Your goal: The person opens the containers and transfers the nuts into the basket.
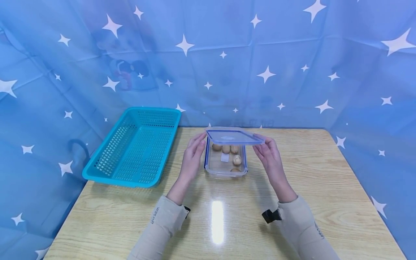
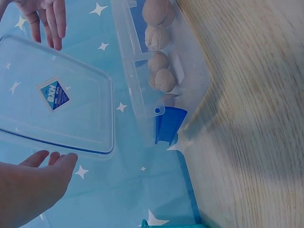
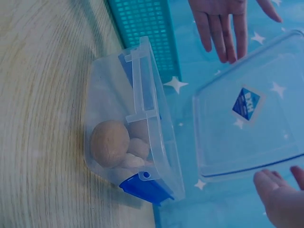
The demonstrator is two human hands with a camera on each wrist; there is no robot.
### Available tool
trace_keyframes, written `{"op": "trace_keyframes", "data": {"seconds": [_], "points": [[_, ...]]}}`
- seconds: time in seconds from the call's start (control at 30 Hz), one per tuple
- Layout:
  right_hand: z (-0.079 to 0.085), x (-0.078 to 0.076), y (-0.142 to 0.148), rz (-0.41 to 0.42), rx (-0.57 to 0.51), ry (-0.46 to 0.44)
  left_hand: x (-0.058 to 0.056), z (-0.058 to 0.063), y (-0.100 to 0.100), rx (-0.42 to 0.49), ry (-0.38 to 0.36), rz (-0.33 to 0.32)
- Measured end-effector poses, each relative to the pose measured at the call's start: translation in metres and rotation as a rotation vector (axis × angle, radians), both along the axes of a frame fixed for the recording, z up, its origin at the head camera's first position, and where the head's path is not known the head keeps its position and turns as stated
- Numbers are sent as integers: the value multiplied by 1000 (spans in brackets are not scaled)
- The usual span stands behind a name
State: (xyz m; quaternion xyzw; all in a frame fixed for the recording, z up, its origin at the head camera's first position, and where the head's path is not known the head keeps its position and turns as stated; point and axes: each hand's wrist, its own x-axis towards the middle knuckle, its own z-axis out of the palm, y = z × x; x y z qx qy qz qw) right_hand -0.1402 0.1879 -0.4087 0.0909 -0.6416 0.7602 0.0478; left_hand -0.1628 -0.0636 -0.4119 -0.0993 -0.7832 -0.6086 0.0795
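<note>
Blue star-printed cloth [image 1: 292,36] backs a wood-grain table [image 1: 325,180]. At left stands a teal perforated basket [image 1: 146,144]. Right of it, a clear plastic container [image 1: 226,173] rests uncovered on the table, holding several brown objects, by appearance walnuts [image 1: 237,160], and a white slip [image 1: 225,157].

Clear lid [image 1: 230,136], bearing a blue-and-white sticker [image 2: 53,95], is held over the container's far part, apart from its rim. Left hand [image 1: 192,159] and right hand [image 1: 270,159] support opposite edges at the fingertips; fingers extended, neither hand curled into a fist.

Step in hand is judged to be lid handling; lifting off versus lowering cannot be determined. Either direction would call for even support from both hands: lowering needs the lid squared to the rim, removal a path clear of it.
</note>
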Motion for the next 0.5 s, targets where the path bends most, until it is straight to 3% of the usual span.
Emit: {"op": "trace_keyframes", "data": {"seconds": [0.27,0.5], "points": [[-8,2,4,-43,148,3,1,-2,-2,71,-32,-106],[-10,4,8,0,108,57,3,-2,-3,57,-80,-193]]}}
